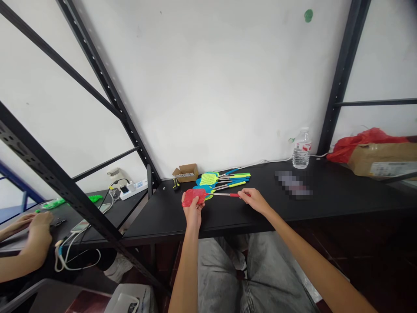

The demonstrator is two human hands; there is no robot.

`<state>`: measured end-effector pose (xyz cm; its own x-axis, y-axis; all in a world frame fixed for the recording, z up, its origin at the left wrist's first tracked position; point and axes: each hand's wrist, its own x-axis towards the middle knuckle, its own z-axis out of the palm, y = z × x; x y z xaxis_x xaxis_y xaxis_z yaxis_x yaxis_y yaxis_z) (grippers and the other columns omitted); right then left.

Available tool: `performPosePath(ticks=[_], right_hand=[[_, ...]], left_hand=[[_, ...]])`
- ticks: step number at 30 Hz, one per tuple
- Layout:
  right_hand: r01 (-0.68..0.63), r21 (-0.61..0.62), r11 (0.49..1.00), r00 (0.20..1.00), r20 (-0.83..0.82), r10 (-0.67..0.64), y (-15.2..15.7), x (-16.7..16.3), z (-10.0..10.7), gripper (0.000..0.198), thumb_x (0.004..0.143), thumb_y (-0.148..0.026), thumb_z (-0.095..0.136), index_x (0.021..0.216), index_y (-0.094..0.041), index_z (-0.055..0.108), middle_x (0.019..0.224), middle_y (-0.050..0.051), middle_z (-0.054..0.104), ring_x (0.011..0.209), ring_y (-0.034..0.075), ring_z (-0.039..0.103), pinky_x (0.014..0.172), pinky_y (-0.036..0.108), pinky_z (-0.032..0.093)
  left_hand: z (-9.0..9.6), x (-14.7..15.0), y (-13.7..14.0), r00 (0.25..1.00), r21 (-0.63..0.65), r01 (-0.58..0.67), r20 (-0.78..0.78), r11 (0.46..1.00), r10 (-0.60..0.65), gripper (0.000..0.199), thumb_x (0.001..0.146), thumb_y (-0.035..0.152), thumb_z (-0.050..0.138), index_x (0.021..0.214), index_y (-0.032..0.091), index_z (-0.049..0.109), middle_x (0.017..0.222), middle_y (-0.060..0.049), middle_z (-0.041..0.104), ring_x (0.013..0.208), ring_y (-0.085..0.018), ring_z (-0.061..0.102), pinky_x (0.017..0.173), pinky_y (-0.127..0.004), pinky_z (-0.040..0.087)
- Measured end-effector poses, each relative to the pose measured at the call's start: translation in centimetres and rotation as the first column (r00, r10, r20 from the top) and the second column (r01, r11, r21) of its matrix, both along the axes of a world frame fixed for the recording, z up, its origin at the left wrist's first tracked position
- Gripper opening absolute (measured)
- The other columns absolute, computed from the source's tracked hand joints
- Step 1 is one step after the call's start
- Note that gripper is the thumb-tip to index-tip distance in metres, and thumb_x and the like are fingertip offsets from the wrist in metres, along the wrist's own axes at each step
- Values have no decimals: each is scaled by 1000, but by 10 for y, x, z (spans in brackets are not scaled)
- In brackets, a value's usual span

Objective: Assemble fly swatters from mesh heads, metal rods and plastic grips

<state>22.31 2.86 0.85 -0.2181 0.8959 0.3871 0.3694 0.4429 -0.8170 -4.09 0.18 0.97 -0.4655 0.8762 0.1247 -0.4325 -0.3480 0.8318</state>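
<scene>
A red fly swatter (pixel 208 195) with a thin metal shaft is held level above the front of the black table. Its mesh head rests in my left hand (pixel 193 209), thumb on top and fingers behind. My right hand (pixel 253 200) is closed around the end of its red handle. Just behind lies a pile of blue and yellow-green fly swatters (pixel 208 179), heads to the left and handles to the right. The red swatter's head partly covers a blue one.
A small open cardboard box (pixel 185 174) and a black-and-yellow item (pixel 176 184) stand left of the pile. At the back right is a water bottle (pixel 301 150), near a blurred patch. Black rack posts (pixel 345 74) flank the table (pixel 153 221). Another person's hands (pixel 35 221) are at far left.
</scene>
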Motion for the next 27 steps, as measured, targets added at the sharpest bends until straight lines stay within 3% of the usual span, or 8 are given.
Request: performPosePath(ticks=[8, 18, 27], right_hand=[[5, 2, 1000, 1000, 1, -5, -3, 0, 3, 42, 86, -53, 47, 62, -20, 56, 57, -1, 52, 57, 15, 47, 58, 27, 34], [7, 28, 1000, 1000, 7, -7, -5, 1, 5, 42, 87, -51, 47, 58, -20, 50, 56, -2, 48, 56, 14, 45, 57, 27, 32], [-56, 24, 998, 997, 54, 55, -2, 1, 1, 38, 84, -55, 53, 70, -20, 59, 62, -2, 53, 60, 14, 47, 60, 26, 33]], left_hand=[[2, 1, -2, 1000, -2, 13, -18, 1000, -13, 88, 71, 20, 74, 145, 33, 28, 94, -2, 67, 57, -11, 62, 58, -26, 54], [6, 7, -8, 987, 9, 94, -134, 995, -92, 99, 72, 25, 75, 150, 34, 15, 94, -4, 68, 58, -14, 66, 59, -28, 54], [5, 7, -9, 979, 18, 122, -164, 992, -118, 108, 72, 27, 77, 151, 35, 4, 90, -5, 70, 60, -15, 67, 61, -28, 55]])
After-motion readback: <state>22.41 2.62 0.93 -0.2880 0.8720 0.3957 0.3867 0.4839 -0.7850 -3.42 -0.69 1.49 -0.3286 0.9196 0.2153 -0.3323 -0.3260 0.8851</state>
